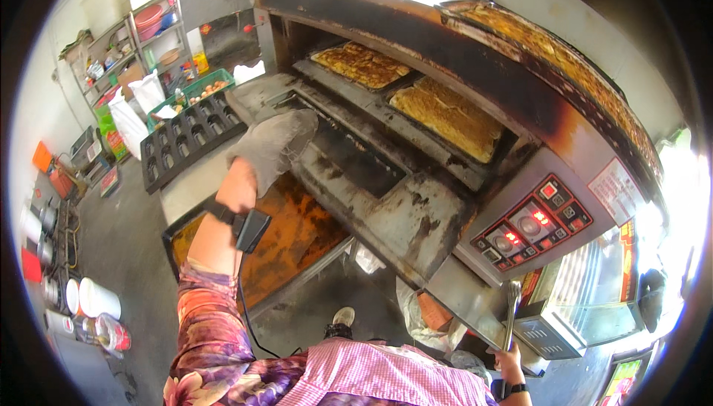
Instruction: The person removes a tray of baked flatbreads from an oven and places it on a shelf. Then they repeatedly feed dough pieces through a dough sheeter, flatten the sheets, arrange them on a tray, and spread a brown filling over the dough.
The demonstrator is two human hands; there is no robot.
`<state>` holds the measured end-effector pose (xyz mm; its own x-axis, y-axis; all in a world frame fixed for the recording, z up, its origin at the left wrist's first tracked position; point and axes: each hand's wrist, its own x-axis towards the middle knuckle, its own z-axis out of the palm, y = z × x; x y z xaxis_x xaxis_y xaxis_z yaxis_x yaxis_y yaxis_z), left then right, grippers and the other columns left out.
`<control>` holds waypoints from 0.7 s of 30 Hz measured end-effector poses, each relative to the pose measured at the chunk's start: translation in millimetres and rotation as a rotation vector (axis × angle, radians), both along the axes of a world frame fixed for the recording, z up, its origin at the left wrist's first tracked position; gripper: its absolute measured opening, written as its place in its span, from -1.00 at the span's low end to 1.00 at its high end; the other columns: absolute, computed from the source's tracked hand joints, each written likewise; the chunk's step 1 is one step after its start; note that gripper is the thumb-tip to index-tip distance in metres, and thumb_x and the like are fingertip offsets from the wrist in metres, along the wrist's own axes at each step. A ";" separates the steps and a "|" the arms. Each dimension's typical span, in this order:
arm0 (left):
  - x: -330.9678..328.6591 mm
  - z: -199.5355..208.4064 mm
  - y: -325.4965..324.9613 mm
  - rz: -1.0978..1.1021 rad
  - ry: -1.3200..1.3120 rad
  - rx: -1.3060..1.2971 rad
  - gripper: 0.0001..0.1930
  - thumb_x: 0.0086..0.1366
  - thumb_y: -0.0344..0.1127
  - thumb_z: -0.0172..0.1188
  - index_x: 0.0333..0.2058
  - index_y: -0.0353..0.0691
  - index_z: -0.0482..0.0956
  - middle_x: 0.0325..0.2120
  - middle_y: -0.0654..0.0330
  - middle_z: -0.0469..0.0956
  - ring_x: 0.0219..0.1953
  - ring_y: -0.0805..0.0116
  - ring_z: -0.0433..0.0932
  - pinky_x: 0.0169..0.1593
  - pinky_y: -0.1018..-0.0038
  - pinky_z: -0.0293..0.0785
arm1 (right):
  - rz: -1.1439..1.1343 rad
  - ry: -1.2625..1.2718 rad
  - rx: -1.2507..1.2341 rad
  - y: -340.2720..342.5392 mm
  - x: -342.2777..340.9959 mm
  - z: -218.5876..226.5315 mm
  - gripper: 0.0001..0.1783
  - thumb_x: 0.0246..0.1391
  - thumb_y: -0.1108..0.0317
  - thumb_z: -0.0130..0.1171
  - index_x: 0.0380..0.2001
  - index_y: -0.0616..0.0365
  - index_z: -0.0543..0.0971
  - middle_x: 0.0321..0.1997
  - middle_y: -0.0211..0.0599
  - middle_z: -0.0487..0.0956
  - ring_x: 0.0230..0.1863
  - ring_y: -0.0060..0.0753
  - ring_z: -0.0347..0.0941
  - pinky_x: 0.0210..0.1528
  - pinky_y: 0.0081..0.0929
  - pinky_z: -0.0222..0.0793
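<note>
My left hand [282,142] wears a grey cloth oven mitt and reaches over the lowered oven door [423,224], near its left end. The mitt hides the fingers, so their grip does not show. At the lower right, my right hand [510,361] is closed around metal tongs [512,306], which point upward. Inside the oven [483,57] lie two trays of browned flat baked food, one at the left [360,63] and one at the right [445,118]. Under my left forearm is a large tray with an orange-brown, dark-stained surface [290,239].
A black mould pan [189,139] sits left of the oven, by a green crate of eggs [204,93]. Another long baked tray [549,53] rests on top. The control panel [531,224] glows red. A glass-sided cabinet [587,302] stands right; shelves [134,35] at the back left.
</note>
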<state>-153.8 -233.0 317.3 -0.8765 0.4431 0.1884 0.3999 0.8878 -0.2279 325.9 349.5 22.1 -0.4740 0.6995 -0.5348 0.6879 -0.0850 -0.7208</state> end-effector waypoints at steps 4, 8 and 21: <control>-88.8 18.0 45.1 0.035 0.020 0.059 -0.39 0.05 -0.31 0.20 0.13 -0.15 0.27 0.15 0.18 0.25 0.19 0.22 0.24 0.25 0.42 0.17 | -0.045 -0.075 0.142 -13.4 15.6 13.9 -0.32 -0.37 0.62 0.11 0.00 0.16 0.28 -0.67 -0.28 0.34 -0.77 -0.41 0.27 -0.80 -0.38 0.21; -160.5 19.8 90.3 0.050 0.061 0.444 -0.46 -0.02 -0.11 0.20 -0.06 -0.28 0.48 -0.03 -0.03 0.42 0.06 0.09 0.38 0.18 0.36 0.26 | 0.033 -0.222 0.238 -30.0 26.8 24.9 -0.55 -0.06 0.40 0.17 -0.03 0.08 0.39 -0.43 -0.29 0.50 -0.54 -0.44 0.40 -0.60 -0.41 0.36; -282.8 13.6 203.1 -0.003 -0.276 -0.188 -0.49 -0.08 -0.11 0.32 -0.05 0.04 0.59 0.03 0.11 0.46 0.21 0.19 0.27 0.05 0.18 0.41 | 0.021 -0.265 0.336 -66.6 62.8 36.4 -0.47 -0.12 0.32 0.31 -0.01 0.14 0.46 -0.20 -0.26 0.55 -0.24 -0.35 0.44 -0.23 -0.34 0.42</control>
<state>-436.6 -30.0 330.8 -0.8816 0.4505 -0.1409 0.4720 0.8391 -0.2705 388.7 282.9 58.5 -0.3670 0.8473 -0.3839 0.8523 0.1409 -0.5037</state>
